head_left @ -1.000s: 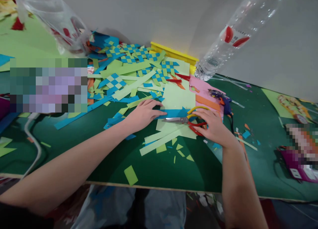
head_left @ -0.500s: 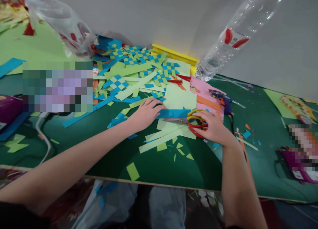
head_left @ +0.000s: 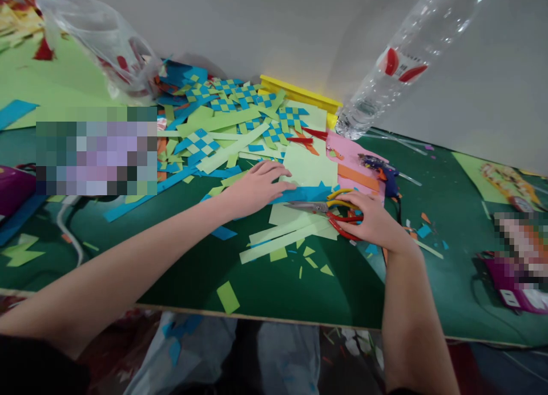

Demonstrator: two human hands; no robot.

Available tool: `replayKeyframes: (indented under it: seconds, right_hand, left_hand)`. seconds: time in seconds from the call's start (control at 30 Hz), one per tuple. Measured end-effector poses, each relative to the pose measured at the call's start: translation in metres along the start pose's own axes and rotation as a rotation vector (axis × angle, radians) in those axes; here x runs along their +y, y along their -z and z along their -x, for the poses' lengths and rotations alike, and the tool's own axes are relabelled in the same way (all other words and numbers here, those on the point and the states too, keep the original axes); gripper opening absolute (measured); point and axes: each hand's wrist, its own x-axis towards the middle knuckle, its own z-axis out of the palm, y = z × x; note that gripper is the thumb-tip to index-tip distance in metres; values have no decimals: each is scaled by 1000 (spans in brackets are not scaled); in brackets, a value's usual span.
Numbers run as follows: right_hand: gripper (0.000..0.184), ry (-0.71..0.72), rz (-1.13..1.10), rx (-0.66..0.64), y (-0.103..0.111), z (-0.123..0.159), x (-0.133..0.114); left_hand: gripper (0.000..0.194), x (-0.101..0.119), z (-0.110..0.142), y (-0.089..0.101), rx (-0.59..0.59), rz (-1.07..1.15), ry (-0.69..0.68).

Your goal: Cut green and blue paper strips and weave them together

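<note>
My right hand [head_left: 372, 218] holds a pair of scissors [head_left: 310, 207] by its yellow and red handles. Their blades point left, along the near edge of a blue paper strip [head_left: 306, 194]. At the strip's left end is my left hand [head_left: 259, 189], fingers stretched out and a little apart, the fingertips over the strip and a pale green sheet [head_left: 310, 161]. Whether the fingertips press on the paper I cannot make out. Pale green strips [head_left: 282, 238] and small cut scraps lie on the green table just below the scissors.
Woven blue-and-green paper pieces [head_left: 199, 144] and loose strips are heaped at the back left. A clear plastic bottle [head_left: 385, 87] leans on the wall, near a yellow tray edge [head_left: 299, 93]. A pink sheet [head_left: 349, 149] lies right of centre; a plastic bag [head_left: 107, 47] stands back left.
My left hand has moved slightly right and up, its fingers reaching further over the blue strip. The scissors in my right hand have shifted slightly right.
</note>
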Motion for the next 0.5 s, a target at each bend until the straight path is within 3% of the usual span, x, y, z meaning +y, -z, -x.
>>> replayKeyframes:
  seconds: [0.17,0.5]
  right_hand:
    - [39,0,5,-10,0,0,-1]
    - [41,21,20,-11,-3,-2,0]
  left_hand:
    - [34,-14,10,10,-85,-84,-134]
    - [39,-20,13,-4,-105,-53,-139]
